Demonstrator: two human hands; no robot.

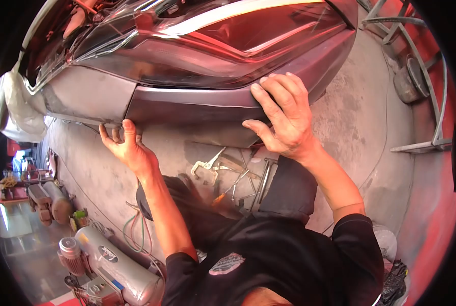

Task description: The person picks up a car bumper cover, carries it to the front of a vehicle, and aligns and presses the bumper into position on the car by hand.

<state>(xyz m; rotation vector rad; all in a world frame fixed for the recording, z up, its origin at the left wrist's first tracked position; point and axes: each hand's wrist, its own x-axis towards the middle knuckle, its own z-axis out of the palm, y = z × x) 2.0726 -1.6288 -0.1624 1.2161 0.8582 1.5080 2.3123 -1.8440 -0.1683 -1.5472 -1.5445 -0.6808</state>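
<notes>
A dark grey car bumper (197, 104) spans the upper middle, below a red-tinted headlight (228, 56). My left hand (136, 153) is at the bumper's lower edge, beside the seam with the grey fender (93, 94). Its thumb rests against the outer face, and the fingers curl near the underside, partly hidden. Farther right, my right hand (286, 115) lies on the bumper with its fingers stretched toward the headlight's lower edge. That thumb is spread apart, touching the bumper's face lower down.
On the floor between my legs are locking pliers (206, 166) and several other tools. A grey air compressor (121, 265) stands at lower left with hoses (136, 229) beside it. White plastic (27, 109) covers the wheel. A metal rack (421, 66) stands at right.
</notes>
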